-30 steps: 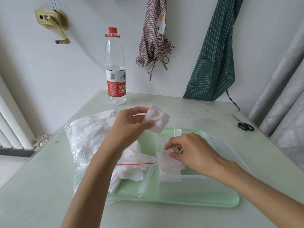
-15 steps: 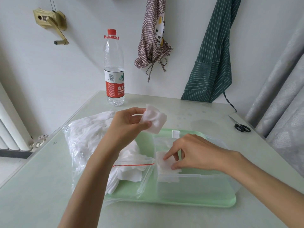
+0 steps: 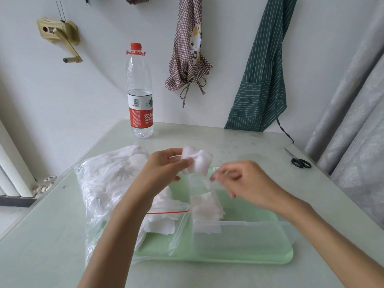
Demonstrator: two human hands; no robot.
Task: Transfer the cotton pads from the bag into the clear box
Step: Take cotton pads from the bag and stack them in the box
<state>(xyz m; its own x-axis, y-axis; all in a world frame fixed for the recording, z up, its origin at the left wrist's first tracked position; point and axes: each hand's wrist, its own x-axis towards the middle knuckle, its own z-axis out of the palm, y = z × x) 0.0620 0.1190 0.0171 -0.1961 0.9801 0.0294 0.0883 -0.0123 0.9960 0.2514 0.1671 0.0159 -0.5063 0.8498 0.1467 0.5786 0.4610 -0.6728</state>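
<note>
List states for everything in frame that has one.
Left hand: holds pads
Right hand: blurred, grip unclear
Bag: open, pads inside
Box: open, some pads in
Bottle: upright, capped
Scissors: closed, lying flat

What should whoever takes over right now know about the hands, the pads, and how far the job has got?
Left hand pinches a small bunch of cotton pads above the tray.
Right hand hovers over the clear box, fingers loosely curled and blurred; holds nothing that I can make out.
A few pads already lie in the box's left end.
The bag, left of the box, partly on the green tray, is still nearly full.
Left: place the held pads, then empty the bag.
</note>
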